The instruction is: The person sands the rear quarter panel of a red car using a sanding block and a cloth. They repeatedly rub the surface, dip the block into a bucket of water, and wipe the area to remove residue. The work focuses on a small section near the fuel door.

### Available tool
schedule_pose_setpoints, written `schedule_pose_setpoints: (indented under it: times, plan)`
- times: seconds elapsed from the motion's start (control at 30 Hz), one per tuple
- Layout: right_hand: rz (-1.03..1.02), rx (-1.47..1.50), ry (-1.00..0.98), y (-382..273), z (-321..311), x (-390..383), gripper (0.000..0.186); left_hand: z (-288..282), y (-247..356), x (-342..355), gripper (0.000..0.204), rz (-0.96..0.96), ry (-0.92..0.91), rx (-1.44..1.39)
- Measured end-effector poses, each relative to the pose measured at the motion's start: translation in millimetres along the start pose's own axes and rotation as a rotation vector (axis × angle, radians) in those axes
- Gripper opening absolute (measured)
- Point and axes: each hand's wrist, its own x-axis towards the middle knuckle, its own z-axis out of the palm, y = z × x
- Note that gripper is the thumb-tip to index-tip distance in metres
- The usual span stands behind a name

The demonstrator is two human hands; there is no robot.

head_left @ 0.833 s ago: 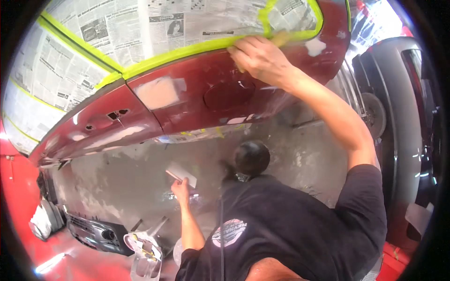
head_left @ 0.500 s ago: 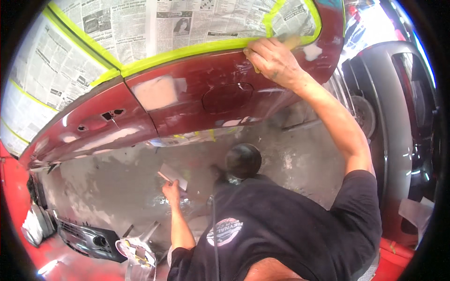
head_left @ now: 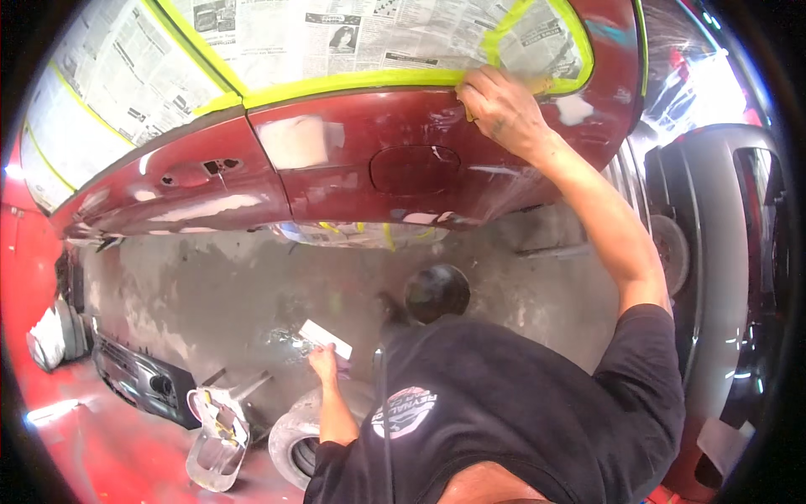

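Note:
My right hand [head_left: 504, 109] is up against the red car body panel [head_left: 336, 181], just below the taped window edge. Its fingers are closed on a small yellowish piece [head_left: 470, 116], mostly hidden, whose kind I cannot make out. Yellow-green masking tape [head_left: 361, 80] and newspaper [head_left: 403, 34] cover the windows. Low to the left, my left hand [head_left: 322, 361] grips a pale, flat rectangular board [head_left: 327, 338] by its edge, well apart from the car. Whitish filler patches [head_left: 294, 143] mark the panel, one of them [head_left: 574, 109] right of my right hand.
A round black object [head_left: 437, 292] stands on the grey floor [head_left: 227, 294] below the panel. At lower left are a tyre [head_left: 294, 437], a stool-like stand [head_left: 220, 445] with items on it, and a black bumper [head_left: 143, 378]. Another dark vehicle [head_left: 714, 252] stands close on the right.
My right hand has shifted slightly right and down in the picture, along with the panel. The board in my left hand has turned, showing more of its flat face. The view has also shifted.

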Motion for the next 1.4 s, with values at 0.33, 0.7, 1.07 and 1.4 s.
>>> schedule_pose_setpoints:
  times: [0.33, 0.7, 1.07, 1.4]
  plan:
    - [-0.081, 0.063, 0.038, -49.8, 50.8, 62.8, 0.020, 12.3, -44.0, -51.3, 0.029, -0.266, -0.047, -0.085]
    - [-0.045, 0.057, 0.122, -61.6, 52.4, 71.7, 0.013, 1.1, -17.0, 9.4, 0.026, -0.233, 0.137, -0.218]
    - [-0.060, -0.039, 0.055, -119.9, 80.1, 137.1, 0.019, -18.7, -2.6, 35.0, 0.022, -0.273, 0.088, -0.305]
    - [-0.082, 0.061, 0.045, -161.7, 106.5, 195.8, 0.018, -21.7, 2.8, 60.7, 0.024, -0.216, 0.019, -0.148]
